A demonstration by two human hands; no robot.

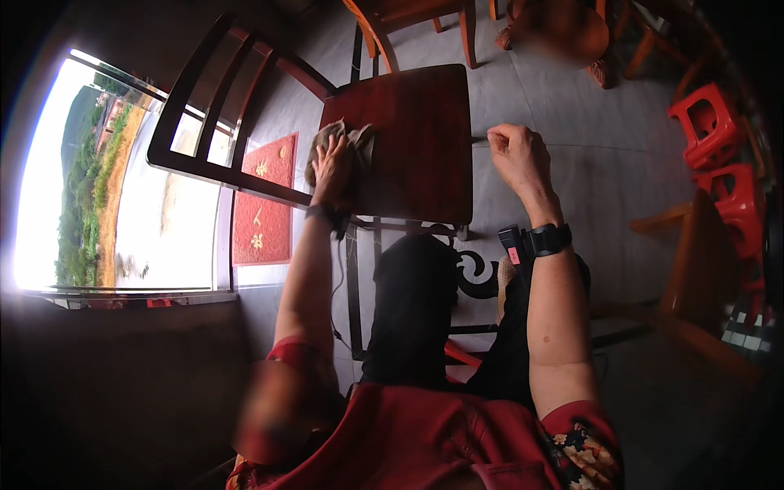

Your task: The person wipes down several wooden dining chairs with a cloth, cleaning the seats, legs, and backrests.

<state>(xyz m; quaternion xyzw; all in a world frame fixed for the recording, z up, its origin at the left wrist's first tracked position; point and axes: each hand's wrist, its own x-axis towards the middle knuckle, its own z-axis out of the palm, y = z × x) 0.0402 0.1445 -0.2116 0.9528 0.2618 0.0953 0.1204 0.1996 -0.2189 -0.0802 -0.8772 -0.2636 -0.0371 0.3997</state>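
A dark reddish-brown wooden chair (416, 147) stands in front of me, its slatted backrest to the left. On the left side of its seat, by the backrest, lies a bunched greyish-brown cloth (360, 149). My left hand (331, 169) presses down over this cloth, fingers bent across it and the palm hidden. Past the seat's right edge, my right hand (521, 157) hangs in the air with its fingers curled in. I see nothing in it, and it touches neither chair nor cloth. Both wrists wear dark bands.
A red doormat (265, 204) lies by the bright doorway at left. Red plastic stools (706, 126) stand at the right, near a wooden chair (690, 261). More wooden furniture (416, 12) is at the far side. Grey tiles (596, 180) cover the floor.
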